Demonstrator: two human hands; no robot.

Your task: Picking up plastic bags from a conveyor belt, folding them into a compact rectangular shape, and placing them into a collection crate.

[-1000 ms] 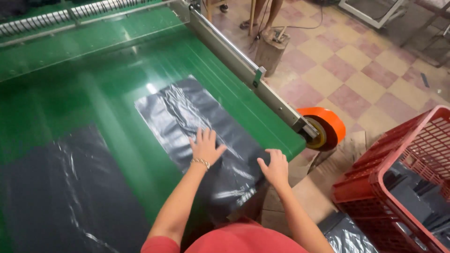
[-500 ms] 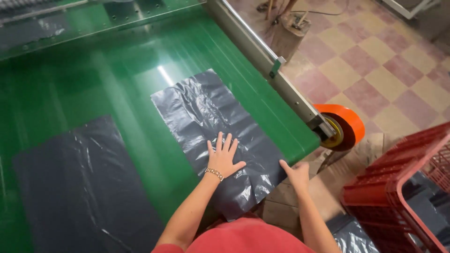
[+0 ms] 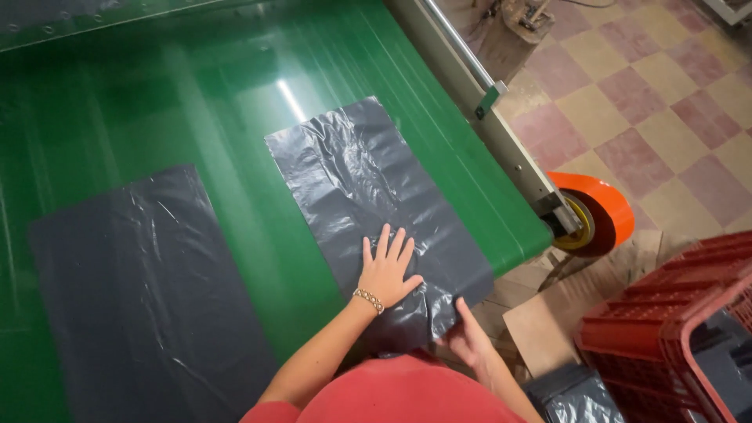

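Observation:
A wrinkled dark grey plastic bag (image 3: 368,188) lies flat on the green conveyor belt (image 3: 196,94), its near end hanging over the belt's front edge. My left hand (image 3: 388,270) presses flat on the bag's lower part, fingers spread, with a bead bracelet on the wrist. My right hand (image 3: 470,337) pinches the bag's near right corner at the belt edge. A second, smoother dark bag (image 3: 141,290) lies on the belt to the left, untouched.
A metal side rail (image 3: 486,110) runs along the belt's right edge and ends at an orange roller guard (image 3: 603,215). A red plastic crate (image 3: 674,337) stands on the tiled floor at the right, with cardboard (image 3: 548,321) and more dark bags (image 3: 572,395) below.
My view has moved closer over the belt. My left hand stays pressed on the bag, while my right hand has slid down from the bag's edge to its near corner.

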